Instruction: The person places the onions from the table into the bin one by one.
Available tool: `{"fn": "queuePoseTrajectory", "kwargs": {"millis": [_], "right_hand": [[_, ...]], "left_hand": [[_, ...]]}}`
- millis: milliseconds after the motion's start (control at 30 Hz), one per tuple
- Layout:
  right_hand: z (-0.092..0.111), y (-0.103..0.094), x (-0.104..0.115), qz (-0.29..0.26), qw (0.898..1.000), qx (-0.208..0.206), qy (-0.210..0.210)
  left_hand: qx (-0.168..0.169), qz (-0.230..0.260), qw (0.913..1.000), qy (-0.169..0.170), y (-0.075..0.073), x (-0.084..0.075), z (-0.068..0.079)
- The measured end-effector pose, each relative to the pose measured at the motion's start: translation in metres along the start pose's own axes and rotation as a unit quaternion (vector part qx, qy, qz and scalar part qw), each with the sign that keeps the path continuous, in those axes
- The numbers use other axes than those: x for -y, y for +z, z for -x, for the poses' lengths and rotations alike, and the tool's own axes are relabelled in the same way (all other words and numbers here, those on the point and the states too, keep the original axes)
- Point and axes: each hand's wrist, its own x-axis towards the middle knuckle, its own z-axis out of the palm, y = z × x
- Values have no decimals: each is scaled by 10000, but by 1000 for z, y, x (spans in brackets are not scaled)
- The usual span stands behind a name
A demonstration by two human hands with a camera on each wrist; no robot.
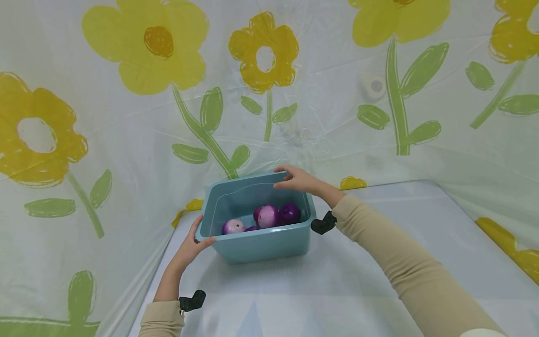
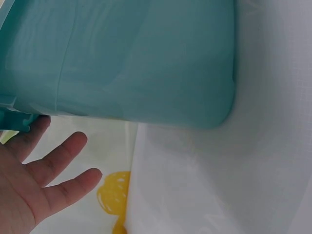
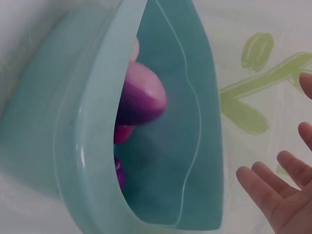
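A blue-green plastic bin (image 1: 261, 245) stands on the table against the flowered curtain. Inside it lie several glossy purple pieces, among them a purple-and-white rounded one (image 1: 268, 217), a paler one (image 1: 233, 227) and a dark purple one (image 1: 290, 214); their exact kind is unclear. My left hand (image 1: 189, 245) is at the bin's left end, thumb by the front corner of the rim. In the left wrist view its fingers (image 2: 66, 152) are spread, one touching beneath the rim. Above the back right rim, my right hand (image 1: 296, 180) has its fingers spread and holds nothing.
The pale table (image 1: 358, 281) stretches in front of the bin and to its right. A white curtain (image 1: 320, 117) printed with yellow flowers hangs close behind and at the left. Black camera mounts (image 1: 323, 223) sit on both wrists.
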Motion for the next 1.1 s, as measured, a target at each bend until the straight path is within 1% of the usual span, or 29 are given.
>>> {"fn": "queuePoseTrajectory", "kwargs": {"millis": [100,167,267,367,533,700,767,833,900,967,1033,1100], "right_hand": [[1,-3,-3,-46,10000,17,33],[3,-5,-5,-58,10000,7,15],[10,-10,-8,-9,9999,-72,-70],[18,-17,-9,151,9995,-226,-176],[35,-30,-9,518,9962,-613,-338],[59,-42,-6,897,9900,-915,-583],[71,-46,-6,1172,9863,-989,-613],[83,-50,-7,1462,9818,-1057,-596],[96,-53,-10,1766,9766,-1109,-536],[109,-55,-15,2116,9687,-1189,-526],[121,-57,-20,2473,9590,-1275,-541],[133,-58,-28,2848,9470,-1369,-578]], "left_hand": [[-10,-3,10000,-11,-1,4,-3],[-11,-25,10000,-2,-2,10,-8],[-15,-161,9999,6,-5,24,-18],[-26,-371,9993,21,-7,31,-23],[-86,-825,9965,118,-10,28,-22],[-395,-1443,9883,287,-11,22,-19],[-538,-1721,9827,418,-11,18,-17],[-684,-2100,9732,640,-8,14,-14],[-814,-2602,9583,862,-6,8,-10],[-934,-3104,9403,1035,-3,3,-6],[-984,-3533,9241,1075,0,-2,-1],[-960,-3821,9128,1077,2,-6,4]]}}
